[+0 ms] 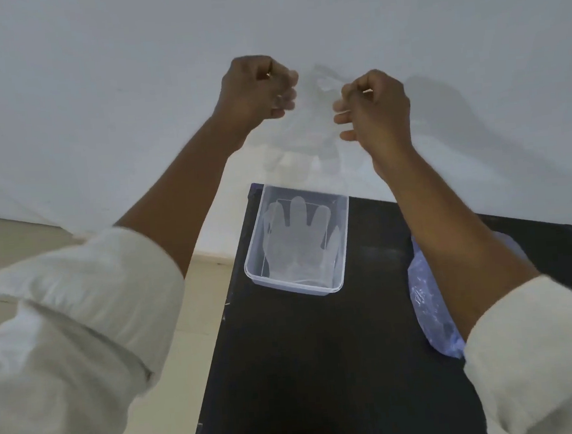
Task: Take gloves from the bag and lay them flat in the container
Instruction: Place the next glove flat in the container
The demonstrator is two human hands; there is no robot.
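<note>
A thin clear glove (pixel 309 136) hangs stretched between my two raised hands, faint against the white wall, its fingers dangling just above the container. My left hand (pixel 254 87) grips its upper left edge and my right hand (pixel 373 105) grips its upper right edge. Below them a clear plastic container (pixel 343 219) sits at the far edge of the black table, with a clear glove (pixel 298 236) lying flat inside, fingers pointing away from me. The bluish plastic bag (pixel 428 301) lies on the table to the right, partly hidden by my right forearm.
The black table (pixel 324 368) is narrow, its far edge against the white wall (pixel 129 75). Beige floor (pixel 197 326) shows to the left of the table. My white rolled-up sleeves fill the lower corners.
</note>
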